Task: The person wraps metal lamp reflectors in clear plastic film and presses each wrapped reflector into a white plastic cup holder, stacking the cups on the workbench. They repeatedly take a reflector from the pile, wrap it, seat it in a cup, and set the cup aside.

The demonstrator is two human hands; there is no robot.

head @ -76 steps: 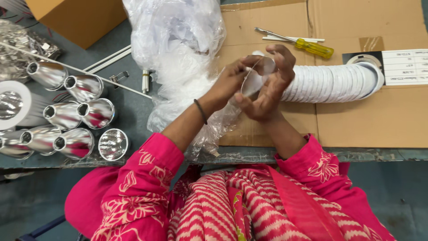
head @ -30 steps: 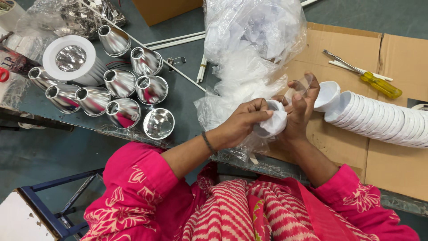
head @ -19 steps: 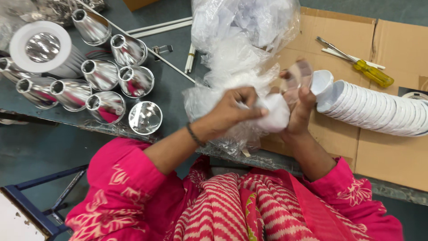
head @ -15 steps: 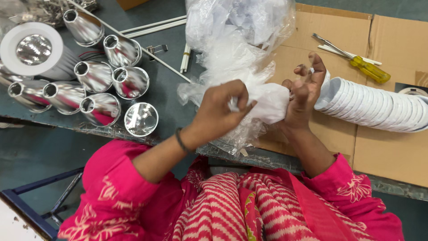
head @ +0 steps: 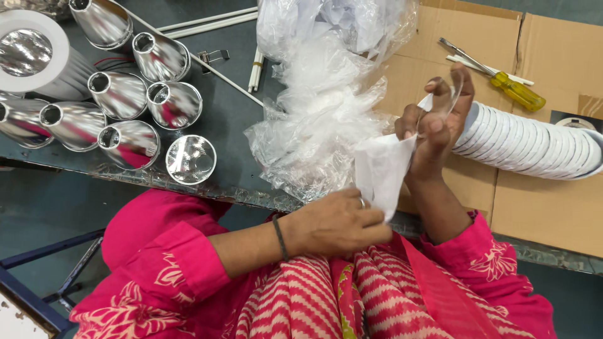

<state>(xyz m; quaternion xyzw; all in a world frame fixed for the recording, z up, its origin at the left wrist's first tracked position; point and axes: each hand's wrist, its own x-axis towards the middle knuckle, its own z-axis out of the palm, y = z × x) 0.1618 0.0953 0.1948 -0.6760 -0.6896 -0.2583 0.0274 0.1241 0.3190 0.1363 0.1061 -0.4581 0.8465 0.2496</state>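
Both hands are gripping 1 white plastic sleeve (head: 380, 172) at frame center: left hand (head: 339, 223) fingers pinching its lower edge, right hand (head: 436, 119) fingers clamping its top.

Reflectors (head: 129, 100) lie left on the worktop (head: 232, 125); plastic bags (head: 326, 94) centre; cardboard (head: 540, 207) right, carrying a row of rings (head: 534, 141) and, behind it, a screwdriver (head: 502, 78).
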